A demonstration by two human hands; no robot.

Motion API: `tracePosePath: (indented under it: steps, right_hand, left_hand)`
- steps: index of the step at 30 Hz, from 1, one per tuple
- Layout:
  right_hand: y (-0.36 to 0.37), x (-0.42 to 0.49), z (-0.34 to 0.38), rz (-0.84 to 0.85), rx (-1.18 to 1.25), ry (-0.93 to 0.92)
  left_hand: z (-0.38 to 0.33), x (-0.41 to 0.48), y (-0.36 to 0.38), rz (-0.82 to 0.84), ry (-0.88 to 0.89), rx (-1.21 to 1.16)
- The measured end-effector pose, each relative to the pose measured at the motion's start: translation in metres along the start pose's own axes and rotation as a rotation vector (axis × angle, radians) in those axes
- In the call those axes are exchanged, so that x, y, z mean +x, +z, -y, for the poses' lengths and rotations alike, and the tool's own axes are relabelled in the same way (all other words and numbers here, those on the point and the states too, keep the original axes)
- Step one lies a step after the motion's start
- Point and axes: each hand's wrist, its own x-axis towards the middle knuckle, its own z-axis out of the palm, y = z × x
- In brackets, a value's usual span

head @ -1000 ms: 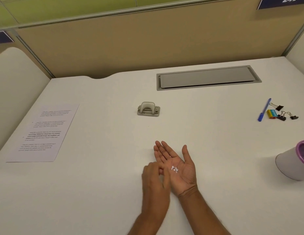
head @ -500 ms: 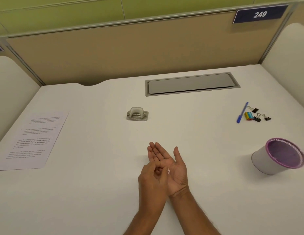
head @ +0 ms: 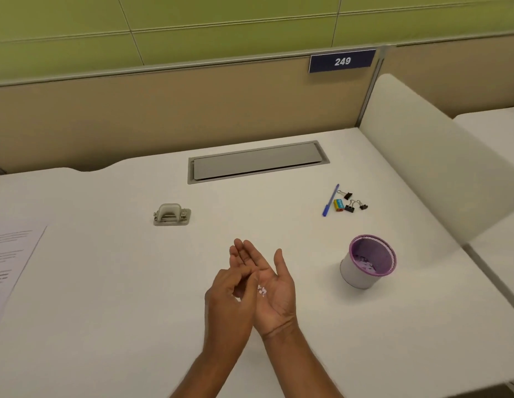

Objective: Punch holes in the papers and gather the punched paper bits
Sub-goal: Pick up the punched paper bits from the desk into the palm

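My right hand (head: 271, 285) lies palm up over the white desk, cupping several small white punched paper bits (head: 261, 291). My left hand (head: 231, 294) is beside it with fingertips pinched together over the palm's edge; whether a bit sits between them I cannot see. The grey hole punch (head: 172, 215) stands farther back on the left. A printed sheet of paper (head: 11, 262) lies at the left edge. A white cup with a purple mesh rim (head: 367, 265) stands to the right, with paper bits inside.
A blue pen (head: 330, 200), a small colourful eraser (head: 339, 205) and three black binder clips (head: 353, 203) lie at the back right. A grey cable hatch (head: 257, 161) is set in the desk near the tan partition. A white divider (head: 428, 173) borders the right side.
The view has swung right, so the cup is fully in sight and the paper slid toward the left edge. My left fingertips moved over the right palm, partly covering the bits.
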Motion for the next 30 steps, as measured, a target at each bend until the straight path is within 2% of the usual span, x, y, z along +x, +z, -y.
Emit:
tracePosePath:
  steps: [6, 9, 14, 18, 27, 30]
  right_hand:
    - [0.007, -0.028, 0.064, 0.068, 0.084, -0.127]
    - [0.011, -0.043, 0.103, 0.070, 0.129, -0.215]
    - [0.014, -0.063, 0.170, 0.030, 0.041, -0.396]
    - [0.010, -0.064, 0.203, 0.000, -0.041, -0.462]
    - [0.002, -0.047, 0.231, -0.072, -0.259, -0.525]
    - [-0.003, -0.045, 0.233, -0.112, -0.411, -0.562]
  left_hand:
    - [-0.041, 0.003, 0.042, -0.035, 0.170, -0.001]
    - [-0.047, 0.011, 0.062, -0.048, 0.222, 0.090]
    - [-0.030, 0.025, 0.083, 0.006, 0.163, 0.252]
    - [-0.001, 0.031, 0.092, 0.070, 0.111, 0.345]
    - [0.050, 0.041, 0.104, 0.131, 0.019, 0.465]
    - [0.057, 0.038, 0.110, 0.139, 0.002, 0.469]
